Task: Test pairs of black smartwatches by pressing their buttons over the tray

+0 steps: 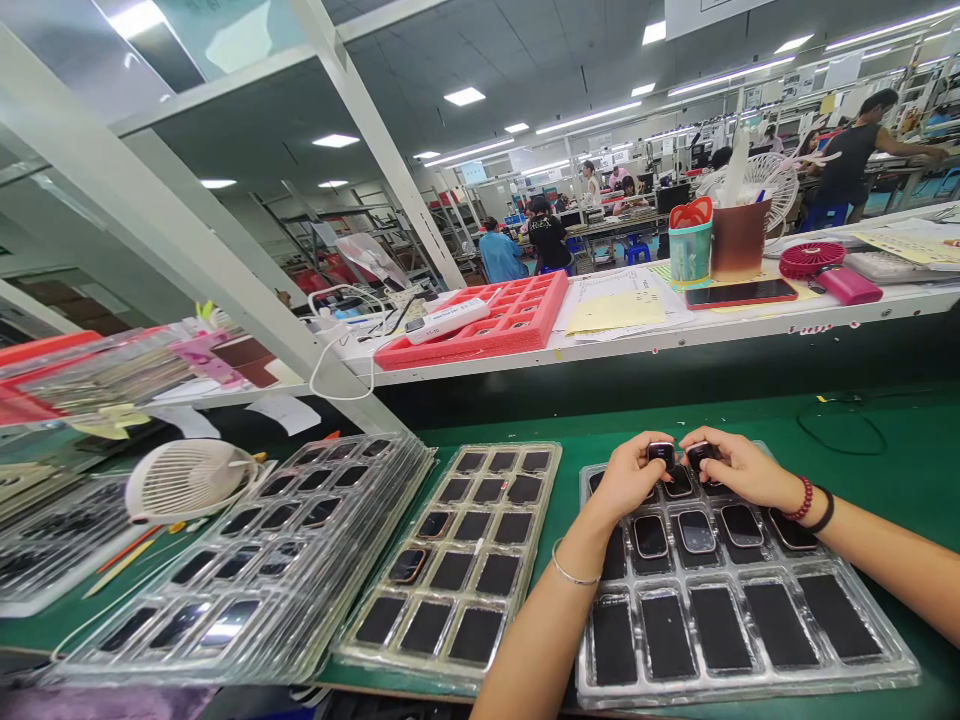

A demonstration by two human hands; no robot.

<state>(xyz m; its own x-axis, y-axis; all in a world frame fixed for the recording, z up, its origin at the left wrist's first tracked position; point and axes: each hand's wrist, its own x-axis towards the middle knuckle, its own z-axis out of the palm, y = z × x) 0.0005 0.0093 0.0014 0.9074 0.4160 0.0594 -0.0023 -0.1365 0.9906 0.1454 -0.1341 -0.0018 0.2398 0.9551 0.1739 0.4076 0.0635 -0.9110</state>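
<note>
Over the far rows of a clear plastic tray (750, 680) on the right, my left hand (630, 478) pinches a smartwatch (661, 455) with a dark screen. Close beside it, my right hand (739, 470) grips a second smartwatch (702, 456) between thumb and fingers. A watch (679, 482) lies in the tray just below and between the two hands. The row nearer me holds several more watches, such as a silver-framed watch (696, 531). Dark padded pockets (720, 628) make up the front row. My hands and forearms hide part of the far rows.
Left of my arm lies another tray (501, 598) with two visible watches. Further left rises a tall stack of filled trays (289, 600), beside a white fan (191, 480). A shelf above bears a red foam tray (517, 330), a phone (741, 293) and cups.
</note>
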